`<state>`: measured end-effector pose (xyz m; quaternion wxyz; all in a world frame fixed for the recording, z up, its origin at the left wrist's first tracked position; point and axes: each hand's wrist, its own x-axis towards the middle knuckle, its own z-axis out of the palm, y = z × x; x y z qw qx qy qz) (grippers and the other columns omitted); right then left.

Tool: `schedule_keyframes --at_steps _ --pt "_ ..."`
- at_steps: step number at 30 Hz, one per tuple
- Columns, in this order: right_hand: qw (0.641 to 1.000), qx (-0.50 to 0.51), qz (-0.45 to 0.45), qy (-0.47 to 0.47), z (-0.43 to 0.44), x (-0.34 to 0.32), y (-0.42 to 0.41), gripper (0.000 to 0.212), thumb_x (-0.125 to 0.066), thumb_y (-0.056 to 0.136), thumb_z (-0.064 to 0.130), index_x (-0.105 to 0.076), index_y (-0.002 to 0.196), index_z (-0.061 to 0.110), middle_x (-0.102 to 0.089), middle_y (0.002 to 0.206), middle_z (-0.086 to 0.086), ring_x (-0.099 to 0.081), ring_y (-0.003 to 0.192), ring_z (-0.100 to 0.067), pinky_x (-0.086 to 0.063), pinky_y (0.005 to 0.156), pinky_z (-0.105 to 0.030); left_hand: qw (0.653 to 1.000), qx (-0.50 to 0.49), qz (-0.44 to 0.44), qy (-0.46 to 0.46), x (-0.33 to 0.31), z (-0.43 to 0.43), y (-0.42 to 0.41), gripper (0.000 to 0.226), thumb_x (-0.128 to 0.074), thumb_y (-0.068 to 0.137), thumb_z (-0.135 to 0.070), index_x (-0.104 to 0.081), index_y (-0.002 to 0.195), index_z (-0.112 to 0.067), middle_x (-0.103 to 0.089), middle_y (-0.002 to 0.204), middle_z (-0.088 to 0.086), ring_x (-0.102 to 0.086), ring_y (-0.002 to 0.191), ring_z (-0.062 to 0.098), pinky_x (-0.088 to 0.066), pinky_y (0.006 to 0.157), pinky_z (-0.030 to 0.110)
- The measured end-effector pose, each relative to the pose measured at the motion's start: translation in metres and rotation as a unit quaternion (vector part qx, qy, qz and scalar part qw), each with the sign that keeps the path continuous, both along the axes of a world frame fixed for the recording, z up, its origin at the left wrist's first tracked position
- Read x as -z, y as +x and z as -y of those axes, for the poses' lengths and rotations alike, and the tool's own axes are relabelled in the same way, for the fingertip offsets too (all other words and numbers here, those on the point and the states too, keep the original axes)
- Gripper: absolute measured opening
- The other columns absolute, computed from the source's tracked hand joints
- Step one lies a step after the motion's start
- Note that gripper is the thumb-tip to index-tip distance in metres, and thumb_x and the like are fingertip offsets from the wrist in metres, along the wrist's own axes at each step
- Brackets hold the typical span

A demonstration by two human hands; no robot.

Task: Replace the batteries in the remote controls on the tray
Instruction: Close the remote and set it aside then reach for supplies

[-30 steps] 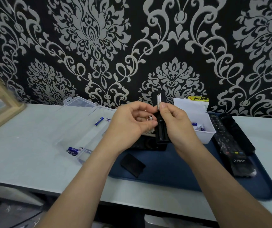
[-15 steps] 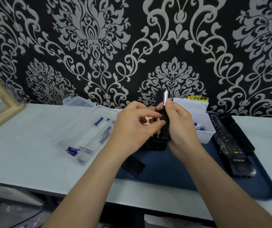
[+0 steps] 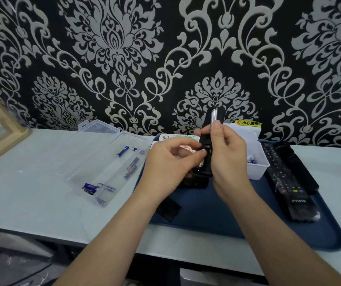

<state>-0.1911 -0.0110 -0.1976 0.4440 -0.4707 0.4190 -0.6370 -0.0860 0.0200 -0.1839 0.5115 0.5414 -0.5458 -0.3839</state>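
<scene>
Both bare forearms reach in over the near edge of the surface [image 3: 31,193] and converge. The right grip [image 3: 227,153] stands upright, fingers curled round a remote [image 3: 206,159], thumb raised along it. The left grip [image 3: 169,162], knuckles up, pinches a battery [image 3: 203,150] between thumb and forefinger.

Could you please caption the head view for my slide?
Right hand holds a black remote over the blue tray while the left hand pinches a battery against it.

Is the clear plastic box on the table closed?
No, the clear plastic box lies opened out flat on the table, with blue batteries loose inside.
</scene>
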Motion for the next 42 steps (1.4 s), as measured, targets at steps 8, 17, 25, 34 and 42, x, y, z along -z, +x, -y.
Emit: schedule_keyframes --at_steps 8,17,25,34,42 --pt "0.995 -0.092 -0.040 -0.013 -0.004 -0.003 0.000 0.032 -0.046 0.103 0.026 -0.066 0.079 0.018 -0.072 0.098 -0.013 -0.068 0.083 -0.017 -0.058 0.080 -0.034 0.978 0.056 -0.138 0.147 -0.001 0.004 0.003 0.009 -0.068 0.083 0.000 -0.067 0.086 -0.008 -0.068 0.074 0.003 -0.065 0.063 0.009 -0.052 0.056 0.020" --pt "0.990 -0.128 -0.058 -0.020 -0.003 -0.012 -0.009 0.021 -0.055 0.099 0.025 -0.073 0.089 0.020 -0.071 0.080 0.010 -0.064 0.080 -0.004 -0.050 0.071 -0.019 0.972 0.083 -0.179 0.126 -0.008 0.001 0.000 0.011 -0.066 0.083 0.004 -0.062 0.089 -0.005 -0.069 0.068 0.008 -0.068 0.060 0.016 -0.055 0.054 0.025" --pt "0.905 -0.118 -0.407 -0.044 -0.005 -0.036 -0.047 0.030 -0.066 0.090 0.036 -0.067 0.069 0.016 -0.048 0.052 0.003 -0.040 0.047 -0.005 -0.033 0.046 -0.019 0.970 -0.046 -0.224 0.084 -0.007 0.012 0.012 0.011 -0.068 0.083 0.001 -0.063 0.090 -0.006 -0.072 0.067 0.002 -0.068 0.058 0.011 -0.051 0.049 0.017" --pt "0.846 -0.114 -0.518 -0.044 -0.006 -0.027 -0.041 0.036 -0.065 0.088 0.039 -0.056 0.067 0.011 -0.049 0.053 0.005 -0.043 0.054 -0.012 -0.035 0.053 -0.029 0.970 -0.031 -0.223 0.094 -0.007 0.010 0.008 0.012 -0.069 0.083 0.001 -0.063 0.086 -0.010 -0.072 0.079 0.010 -0.068 0.062 0.014 -0.051 0.051 0.019" --pt "0.759 -0.115 -0.635 -0.085 -0.011 -0.033 -0.036 0.048 -0.059 0.090 0.051 -0.035 0.062 0.021 -0.046 0.063 0.006 -0.046 0.068 -0.021 -0.037 0.061 -0.034 0.975 0.015 -0.193 0.106 -0.006 0.009 0.010 0.025 -0.066 0.085 0.001 -0.062 0.109 -0.004 -0.072 0.071 0.001 -0.068 0.060 0.011 -0.052 0.051 0.021"
